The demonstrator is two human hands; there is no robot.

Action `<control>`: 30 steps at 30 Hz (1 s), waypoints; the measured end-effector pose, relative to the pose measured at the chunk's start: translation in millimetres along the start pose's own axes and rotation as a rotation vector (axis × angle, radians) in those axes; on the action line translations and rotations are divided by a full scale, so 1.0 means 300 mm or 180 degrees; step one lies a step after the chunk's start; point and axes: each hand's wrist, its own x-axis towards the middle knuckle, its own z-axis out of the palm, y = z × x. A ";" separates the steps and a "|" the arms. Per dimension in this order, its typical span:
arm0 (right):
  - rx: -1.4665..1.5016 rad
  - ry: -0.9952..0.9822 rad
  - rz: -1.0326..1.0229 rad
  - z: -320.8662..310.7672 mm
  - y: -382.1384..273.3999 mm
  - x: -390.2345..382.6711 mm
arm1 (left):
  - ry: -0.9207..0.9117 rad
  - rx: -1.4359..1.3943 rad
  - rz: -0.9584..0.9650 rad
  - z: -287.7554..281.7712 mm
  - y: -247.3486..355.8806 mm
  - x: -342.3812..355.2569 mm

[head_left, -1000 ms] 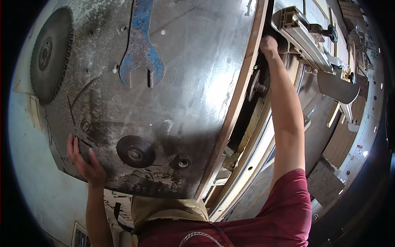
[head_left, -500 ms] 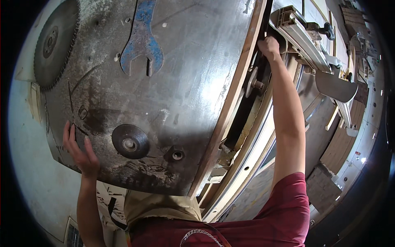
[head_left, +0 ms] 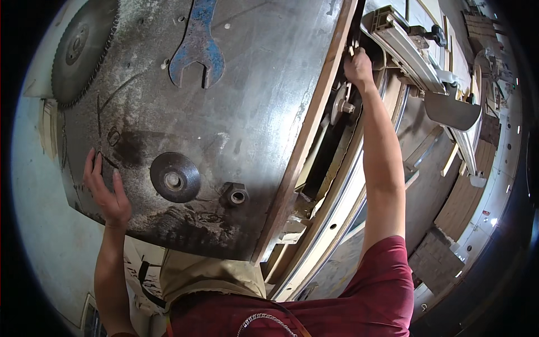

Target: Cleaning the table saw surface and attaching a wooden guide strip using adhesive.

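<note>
Fingers apart, my left hand [head_left: 108, 194] rests flat at the near left corner of the worn metal machine table [head_left: 247, 135]. My right hand [head_left: 359, 66] reaches down into the slot beyond the table's wooden right edge. Its fingers are curled, and thin pale strips show beside them; what they grip is too small to make out. Just nearer than that hand, a saw arbor [head_left: 343, 106] with a round flange stands in the slot. On the table lie a dark round flange [head_left: 175, 177], a hex nut [head_left: 236, 195] and a blue, worn open-end wrench [head_left: 197, 56].
A large circular saw blade [head_left: 78, 48] lies at the table's far left. Right of the slot runs a long metal rail [head_left: 337, 219]. A fence with a metal profile [head_left: 401, 48] and a grey plate [head_left: 453, 112] juts in at the upper right. Wood boards lie beyond.
My right hand has come slightly nearer along the slot, closer to the arbor, and pale strips now show beside its fingers. The left hand stays on the table; the view has shifted a little.
</note>
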 end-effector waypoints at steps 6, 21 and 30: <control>0.1691 -0.1374 0.1229 -0.241 -0.124 -0.066 | 0.0080 0.0009 -0.0024 -0.013 -0.014 -0.003; 0.3077 0.0673 0.1650 -1.076 -0.520 -0.858 | 0.0190 -0.0026 0.0170 0.004 -0.049 -0.005; 0.2981 -0.1875 0.3271 -1.207 -1.116 -1.589 | 0.0254 -0.0595 0.0260 0.003 -0.080 -0.011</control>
